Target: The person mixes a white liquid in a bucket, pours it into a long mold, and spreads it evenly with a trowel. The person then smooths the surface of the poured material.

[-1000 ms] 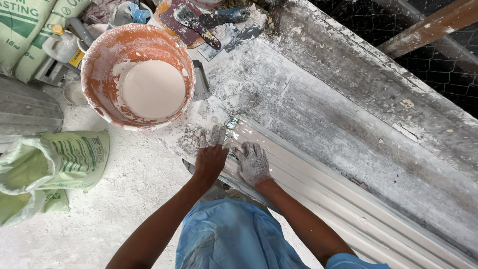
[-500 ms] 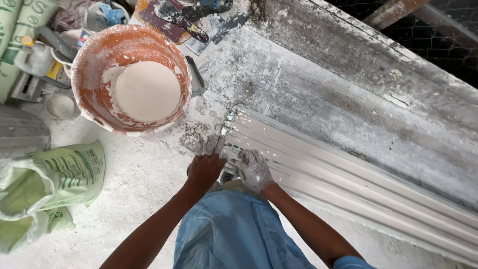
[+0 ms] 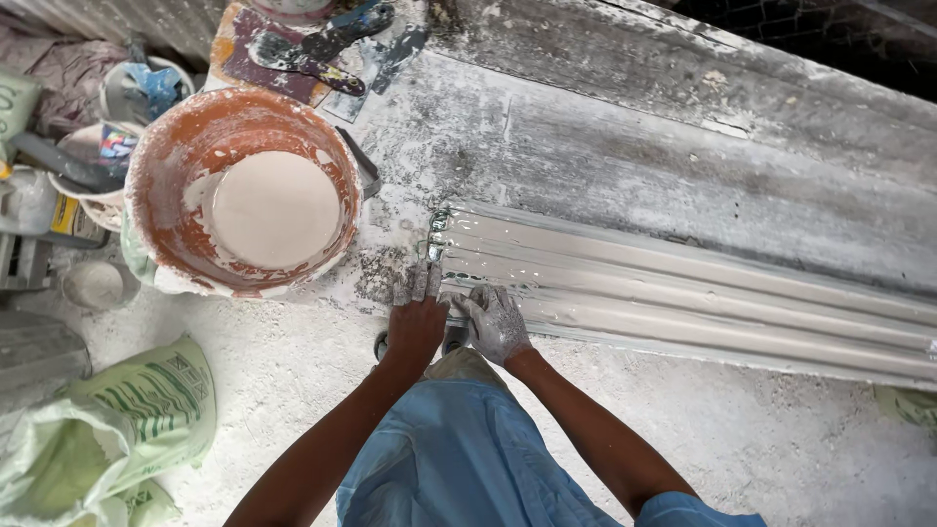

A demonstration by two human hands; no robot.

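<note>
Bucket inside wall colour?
Rusty orange, streaked with white plaster; bucket shows best in the head view.

Bucket (image 3: 249, 190) left of moulding (image 3: 683, 293) (sack (image 3: 107, 429) nearer, below).

"What kind of place is this?"

"It looks like a workshop where people make things out of plaster. It is messy and dusty. White powder covers the floor (image 3: 244, 390)."

"How can you tell?"

"There is a big orange bucket (image 3: 249, 190) with pale wet mix inside. A long white ribbed moulding (image 3: 703, 293) lies on a rough grey slab (image 3: 683, 156). Dirty trowels (image 3: 317, 44) sit on a board. An open sack (image 3: 107, 429) of powder lies on the ground, and small tubs (image 3: 117, 127) stand by the bucket."

"So it is not a home?"

"No, it is a place for messy work."
</note>
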